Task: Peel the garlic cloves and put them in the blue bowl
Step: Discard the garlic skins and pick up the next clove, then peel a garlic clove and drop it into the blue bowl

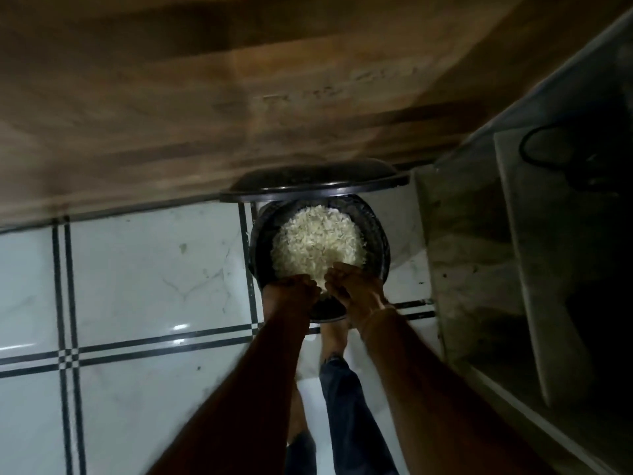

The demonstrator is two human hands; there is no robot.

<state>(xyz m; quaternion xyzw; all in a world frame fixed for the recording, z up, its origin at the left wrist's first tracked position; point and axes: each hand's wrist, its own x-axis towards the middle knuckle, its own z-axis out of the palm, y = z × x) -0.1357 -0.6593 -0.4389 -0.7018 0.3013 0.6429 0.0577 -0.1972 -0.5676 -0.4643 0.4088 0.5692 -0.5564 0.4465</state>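
Over the open black bin (376,241) on the tiled floor (137,269), both hands are held close together, the left hand (291,294) and the right hand (356,289), with fingers curled downward; whether they pinch any peel I cannot tell. I judge they are placed here so that loose peel falls inside, onto the heap of white garlic skins (317,241). A bare foot (334,337) at the bin's base probably keeps the lid (315,180) raised. No garlic cloves and no blue bowl are in view.

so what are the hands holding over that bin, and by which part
Cannot tell: the left hand and right hand curl together over the black bin, only a pale scrap showing between them.
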